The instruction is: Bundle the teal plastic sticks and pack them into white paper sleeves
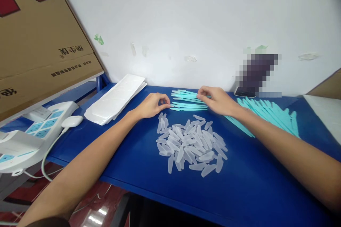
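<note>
Your left hand (152, 106) is pinching: thumb and forefinger are meeting at the pale left end of a turquoise stick (193, 106) on the near side of the middle group. Your right hand (217, 100) is resting its curled thumb and fingers over the right ends of the sticks just behind; whether it is gripping one or only touching, I cannot tell, as the fingers are covering the contact.

Position of work: the middle sticks (188, 96) are lying roughly side by side on the blue table (149, 170), between your two hands, their pale ends pointing left. Nearer to you, loose translucent pieces (191, 145) are lying in a heap, many overlapping, with a small cluster reaching toward your left hand. A second group of turquoise sticks (269, 113) is fanning out beyond your right forearm, and a further turquoise length (241, 126) is showing partly under that forearm.

Surroundings: flat white packets (115, 97) are lying left of your left hand. A white power strip (64, 109) is sitting farther left, near a large cardboard box (39, 32). A pixelated dark object (257, 74) is standing by the wall (170, 17).
</note>
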`<state>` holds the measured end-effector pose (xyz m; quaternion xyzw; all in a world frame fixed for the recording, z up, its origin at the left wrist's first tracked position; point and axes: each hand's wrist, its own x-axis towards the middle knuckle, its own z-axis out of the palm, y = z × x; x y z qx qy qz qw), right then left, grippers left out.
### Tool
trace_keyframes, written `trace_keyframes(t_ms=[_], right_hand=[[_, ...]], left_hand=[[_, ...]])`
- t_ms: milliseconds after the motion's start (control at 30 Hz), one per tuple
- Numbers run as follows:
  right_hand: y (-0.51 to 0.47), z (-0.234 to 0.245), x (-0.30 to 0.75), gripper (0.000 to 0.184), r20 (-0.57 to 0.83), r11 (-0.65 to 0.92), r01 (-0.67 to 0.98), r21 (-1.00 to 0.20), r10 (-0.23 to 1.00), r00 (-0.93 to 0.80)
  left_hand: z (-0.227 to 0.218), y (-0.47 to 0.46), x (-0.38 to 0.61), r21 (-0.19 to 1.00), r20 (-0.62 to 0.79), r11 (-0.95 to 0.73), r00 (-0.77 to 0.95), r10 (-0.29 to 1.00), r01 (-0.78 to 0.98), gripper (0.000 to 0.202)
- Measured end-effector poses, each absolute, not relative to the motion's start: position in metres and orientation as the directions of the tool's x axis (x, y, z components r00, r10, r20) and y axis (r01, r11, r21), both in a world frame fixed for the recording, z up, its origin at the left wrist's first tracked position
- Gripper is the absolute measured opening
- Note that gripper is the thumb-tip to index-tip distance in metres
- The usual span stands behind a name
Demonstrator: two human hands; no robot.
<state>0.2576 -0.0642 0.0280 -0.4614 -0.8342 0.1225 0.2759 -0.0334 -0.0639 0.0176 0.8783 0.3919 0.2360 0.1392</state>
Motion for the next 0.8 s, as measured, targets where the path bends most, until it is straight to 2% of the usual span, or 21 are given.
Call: trace_keyframes(t_ms=[133, 367, 800], right_hand=[[-0.0657, 0.0229, 0.2553, 0.022, 0.346, 0.596, 0.693, -0.405, 0.802, -0.487], [-0.0665, 0.0214, 0.2565, 0.023, 0.349, 0.637, 0.682, -0.36, 0.77, -0.535], [-0.0658, 0.0266, 0.2591, 0.024, 0.385, 0.647, 0.674, -0.358, 0.759, -0.524]], left_hand=[[0.009, -0.0554, -0.0422, 0.431, 0.337, -0.605, 0.503, 0.796, 0.67, 0.017], [0.0112, -0.0577, -0.0401, 0.38, 0.42, -0.62, 0.469, 0.777, 0.687, 0.021], [0.0101, -0.0583, -0.039, 0.409, 0.446, -0.604, 0.427, 0.786, 0.684, 0.021]])
